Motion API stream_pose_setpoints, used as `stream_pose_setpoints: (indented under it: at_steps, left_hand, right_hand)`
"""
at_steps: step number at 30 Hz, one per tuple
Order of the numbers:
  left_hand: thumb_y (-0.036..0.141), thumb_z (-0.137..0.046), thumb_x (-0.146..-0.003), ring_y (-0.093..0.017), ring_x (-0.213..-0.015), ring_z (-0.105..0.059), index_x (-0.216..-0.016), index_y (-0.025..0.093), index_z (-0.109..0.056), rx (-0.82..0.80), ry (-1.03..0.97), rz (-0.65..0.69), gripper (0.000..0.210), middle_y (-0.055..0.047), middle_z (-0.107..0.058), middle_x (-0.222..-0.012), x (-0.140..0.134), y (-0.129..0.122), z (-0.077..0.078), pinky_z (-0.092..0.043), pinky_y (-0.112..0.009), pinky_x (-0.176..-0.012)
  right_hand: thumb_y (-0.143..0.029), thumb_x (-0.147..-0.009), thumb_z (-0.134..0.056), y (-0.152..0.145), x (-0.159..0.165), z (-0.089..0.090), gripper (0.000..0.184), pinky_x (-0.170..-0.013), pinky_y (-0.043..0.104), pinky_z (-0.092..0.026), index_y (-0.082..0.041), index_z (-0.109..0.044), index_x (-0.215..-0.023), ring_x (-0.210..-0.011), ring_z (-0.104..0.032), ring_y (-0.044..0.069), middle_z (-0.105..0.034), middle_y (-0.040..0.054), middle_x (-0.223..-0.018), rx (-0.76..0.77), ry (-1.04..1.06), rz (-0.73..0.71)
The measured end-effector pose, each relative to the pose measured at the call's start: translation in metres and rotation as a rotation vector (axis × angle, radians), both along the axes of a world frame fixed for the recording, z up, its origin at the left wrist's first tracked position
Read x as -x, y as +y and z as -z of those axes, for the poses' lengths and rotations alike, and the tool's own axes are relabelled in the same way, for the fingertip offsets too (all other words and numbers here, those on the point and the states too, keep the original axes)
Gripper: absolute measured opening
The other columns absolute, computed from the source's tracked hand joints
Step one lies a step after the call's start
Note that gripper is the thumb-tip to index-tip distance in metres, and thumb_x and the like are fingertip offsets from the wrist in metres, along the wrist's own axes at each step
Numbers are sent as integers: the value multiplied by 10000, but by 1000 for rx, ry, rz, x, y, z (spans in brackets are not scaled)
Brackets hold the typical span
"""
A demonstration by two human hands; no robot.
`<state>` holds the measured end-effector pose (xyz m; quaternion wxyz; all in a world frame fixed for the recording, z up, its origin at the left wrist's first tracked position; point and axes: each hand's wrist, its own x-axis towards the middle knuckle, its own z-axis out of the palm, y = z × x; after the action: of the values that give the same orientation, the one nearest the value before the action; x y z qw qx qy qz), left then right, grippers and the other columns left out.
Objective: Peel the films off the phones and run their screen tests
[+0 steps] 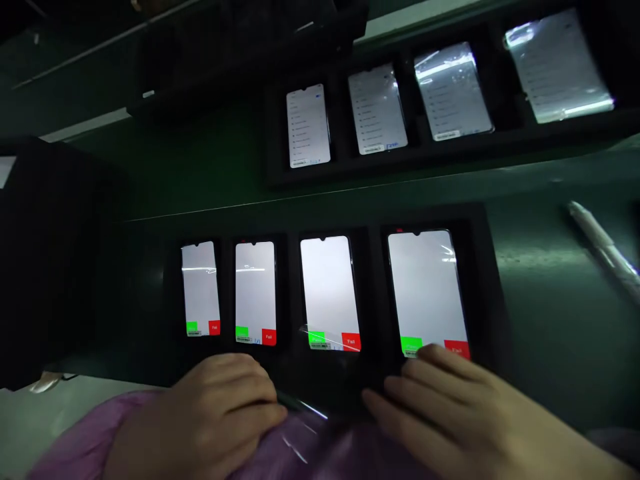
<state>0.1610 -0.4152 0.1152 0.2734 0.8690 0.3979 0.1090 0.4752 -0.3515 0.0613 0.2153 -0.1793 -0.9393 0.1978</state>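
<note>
Four phones (330, 287), white screens lit, in a row in a dark front tray (483, 267) on the green counter (560, 300); each bears a green and a red block at its foot. Four further phones (381, 110), showing lists, in a rear tray (277, 147). One left hand (225, 400): fingers curled, just below the second phone from left; underside hidden, grip cannot be told. One right hand (450, 407): fingers loosely bent, one overlapping the rightmost phone (425, 287) between its blocks; contact and grip likewise unclear. Step in hand, apparently: screen checking. Next move, I judge, calls for a light one-finger tap, clear of the neighbouring block.
</note>
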Motion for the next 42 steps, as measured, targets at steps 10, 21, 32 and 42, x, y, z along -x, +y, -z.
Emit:
stream_pose_setpoints:
  at_steps: [10,21,32,42]
  left_hand:
    - [48,-624,-942,-136,-1132,-740,-1073,230,-707,-128,-80,-15,239,24,-785,-1086,54,67,22,-475,-390,-1241]
    - [345,-525,-1037,-423,-1441,-533,-1032,238,-759,-301,389,-396,258,-134,-677,-1387,81,106,58,-307,-806,-1196]
    - [380,-582,-1027,-348,-1439,-543,-986,230,-775,-309,306,-443,248,-43,-657,-1420,78,116,57,-336,-743,-1230]
    - [294,-568,-1041,-135,-878,-773,-1106,321,-714,79,18,-180,162,70,-807,-1019,61,22,11,-660,-260,-805]
  right_hand:
    - [-38,-957,-550,0,31,6,295,-700,389,-442,-171,-697,-738,-789,-562,168,-680,36,-910,-177,-106,-19]
    - [-164,-993,-650,105,59,21,69,-660,273,-496,-191,-706,-962,-721,-588,113,-674,28,-942,271,110,258]
    - [-329,-970,-670,102,61,8,96,-599,309,-488,-250,-617,-955,-614,-555,127,-689,0,-890,428,208,602]
    - [-258,-1033,-596,56,49,-1,39,-479,261,-417,-220,-601,-1035,-478,-547,88,-694,-40,-790,322,12,459]
